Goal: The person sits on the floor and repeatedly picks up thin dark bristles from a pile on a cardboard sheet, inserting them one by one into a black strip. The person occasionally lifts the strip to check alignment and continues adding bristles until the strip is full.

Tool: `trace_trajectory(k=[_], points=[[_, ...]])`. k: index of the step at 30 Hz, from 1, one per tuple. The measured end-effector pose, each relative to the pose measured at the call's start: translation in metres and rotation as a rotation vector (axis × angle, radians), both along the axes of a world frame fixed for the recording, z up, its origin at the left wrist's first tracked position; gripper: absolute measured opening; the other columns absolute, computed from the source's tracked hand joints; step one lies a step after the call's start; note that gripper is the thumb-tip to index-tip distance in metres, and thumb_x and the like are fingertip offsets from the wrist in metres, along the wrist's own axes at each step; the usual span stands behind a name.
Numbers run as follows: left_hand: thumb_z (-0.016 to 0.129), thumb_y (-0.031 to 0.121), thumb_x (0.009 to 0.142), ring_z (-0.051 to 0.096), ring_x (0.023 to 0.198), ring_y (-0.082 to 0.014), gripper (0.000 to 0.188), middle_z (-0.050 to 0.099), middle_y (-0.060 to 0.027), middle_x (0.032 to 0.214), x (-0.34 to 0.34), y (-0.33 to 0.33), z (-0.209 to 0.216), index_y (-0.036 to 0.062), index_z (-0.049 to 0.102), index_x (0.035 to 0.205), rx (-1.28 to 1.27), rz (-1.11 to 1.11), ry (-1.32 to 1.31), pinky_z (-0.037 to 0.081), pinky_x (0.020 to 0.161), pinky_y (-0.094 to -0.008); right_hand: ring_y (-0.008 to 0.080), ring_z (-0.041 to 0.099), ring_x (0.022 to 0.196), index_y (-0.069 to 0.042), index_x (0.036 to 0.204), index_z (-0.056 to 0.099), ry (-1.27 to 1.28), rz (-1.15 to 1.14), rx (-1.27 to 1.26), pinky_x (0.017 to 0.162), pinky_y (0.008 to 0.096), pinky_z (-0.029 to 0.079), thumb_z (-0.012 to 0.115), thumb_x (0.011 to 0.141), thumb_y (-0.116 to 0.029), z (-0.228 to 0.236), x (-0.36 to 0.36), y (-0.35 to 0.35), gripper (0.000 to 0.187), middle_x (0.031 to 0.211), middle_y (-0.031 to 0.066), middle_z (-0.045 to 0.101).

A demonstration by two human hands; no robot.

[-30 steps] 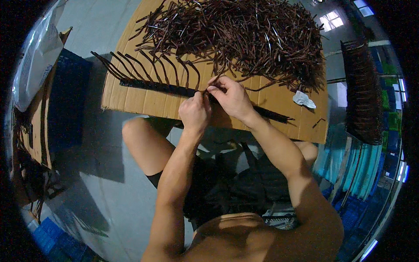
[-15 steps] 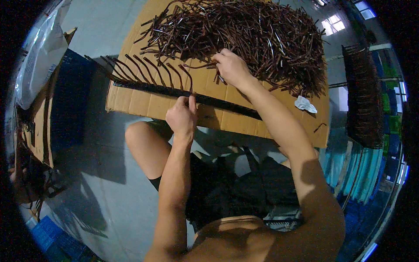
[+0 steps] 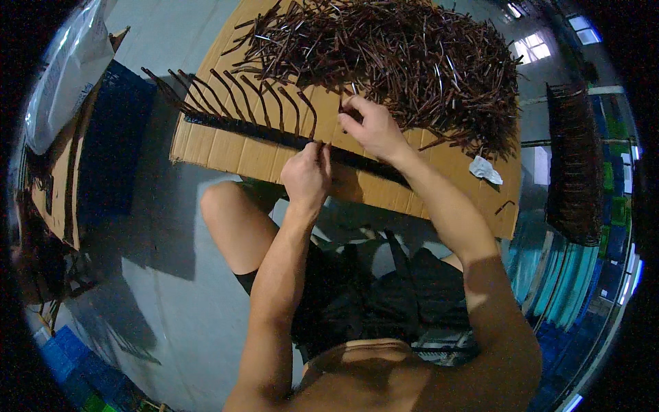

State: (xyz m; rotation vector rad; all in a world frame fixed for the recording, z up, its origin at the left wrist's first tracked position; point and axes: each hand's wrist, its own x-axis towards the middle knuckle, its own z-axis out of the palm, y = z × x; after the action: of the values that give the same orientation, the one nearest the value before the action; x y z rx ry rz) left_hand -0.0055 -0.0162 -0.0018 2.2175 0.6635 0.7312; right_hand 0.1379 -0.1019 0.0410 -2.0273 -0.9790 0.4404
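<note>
A long black bar (image 3: 274, 134) lies across the near part of a cardboard sheet. Several slim, curved brown eyeglass temples stand in a row along its left part, the rightmost temple (image 3: 314, 115) just above my left hand (image 3: 307, 175). That hand is closed, thumb and fingers pinching the bar at the foot of this temple. My right hand (image 3: 376, 130) hovers over the cardboard between bar and pile, fingers pinched round a brown temple (image 3: 341, 105), mostly hidden by the fingers. Beyond it spreads a large heap of loose brown temples (image 3: 391, 55).
The cardboard sheet (image 3: 226, 152) covers the work surface. A crumpled white tissue (image 3: 484, 169) and one stray temple (image 3: 506, 206) lie at its right. A rack filled with brown pieces (image 3: 575, 165) stands at right. A clear plastic bag (image 3: 65, 82) and a blue box (image 3: 113, 144) are at left.
My right hand has drawn back from the heap's edge toward the bar, a temple in its fingers. The left hand has shifted slightly right and up in view, still at the bar.
</note>
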Motion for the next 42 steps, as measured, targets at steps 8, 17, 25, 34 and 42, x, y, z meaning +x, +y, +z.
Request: trace_trajectory(k=[8, 17, 25, 34, 42], points=[[0.062, 0.013, 0.079, 0.058, 0.06, -0.0359, 0.011, 0.058, -0.0161, 0.064, -0.002, 0.004, -0.004, 0.0069, 0.054, 0.078, 0.04, -0.06, 0.053, 0.043, 0.052, -0.0441, 0.0125, 0.064, 0.081, 0.003, 0.097, 0.06, 0.157, -0.11, 0.11, 0.073, 0.0262, 0.051, 0.062, 0.086, -0.009, 0.006, -0.046, -0.003, 0.016, 0.087, 0.0096, 0.067], [0.062, 0.022, 0.084, 0.059, 0.056, -0.0328, 0.018, 0.06, -0.0144, 0.061, 0.001, 0.002, -0.012, 0.0061, 0.057, 0.076, 0.178, 0.012, 0.084, 0.046, 0.052, -0.0427, 0.0194, 0.066, 0.08, 0.001, 0.098, 0.062, -0.066, 0.082, -0.118, 0.074, 0.0304, 0.05, 0.064, 0.083, -0.014, 0.017, -0.039, 0.0, 0.022, 0.088, 0.0114, 0.068], [0.067, 0.028, 0.082, 0.063, 0.062, -0.0304, 0.02, 0.065, -0.0126, 0.067, -0.009, 0.018, 0.004, 0.0084, 0.066, 0.083, -0.001, 0.112, 0.189, 0.049, 0.057, -0.0386, 0.0358, 0.061, 0.096, -0.008, 0.104, 0.062, -0.442, 0.043, -0.505, 0.08, 0.0427, 0.051, 0.053, 0.081, -0.013, 0.004, 0.039, -0.025, 0.025, 0.108, 0.0179, 0.06], [0.063, 0.027, 0.084, 0.064, 0.068, -0.0331, 0.02, 0.066, -0.0144, 0.073, -0.005, 0.003, 0.007, 0.0081, 0.066, 0.09, -0.065, -0.015, 0.078, 0.05, 0.061, -0.0409, 0.0364, 0.064, 0.084, -0.004, 0.098, 0.059, -0.502, -0.016, -0.756, 0.071, 0.0476, 0.052, 0.05, 0.081, -0.013, 0.006, 0.032, -0.017, 0.021, 0.089, 0.0197, 0.065], [0.064, 0.026, 0.083, 0.063, 0.065, -0.0324, 0.018, 0.065, -0.0136, 0.07, -0.003, 0.003, 0.002, 0.0082, 0.066, 0.084, -0.02, 0.051, 0.055, 0.049, 0.059, -0.0407, 0.0295, 0.062, 0.089, -0.008, 0.094, 0.068, -0.552, -0.142, -0.484, 0.075, 0.0403, 0.051, 0.058, 0.085, -0.018, 0.028, 0.028, -0.026, 0.016, 0.091, 0.0113, 0.06]])
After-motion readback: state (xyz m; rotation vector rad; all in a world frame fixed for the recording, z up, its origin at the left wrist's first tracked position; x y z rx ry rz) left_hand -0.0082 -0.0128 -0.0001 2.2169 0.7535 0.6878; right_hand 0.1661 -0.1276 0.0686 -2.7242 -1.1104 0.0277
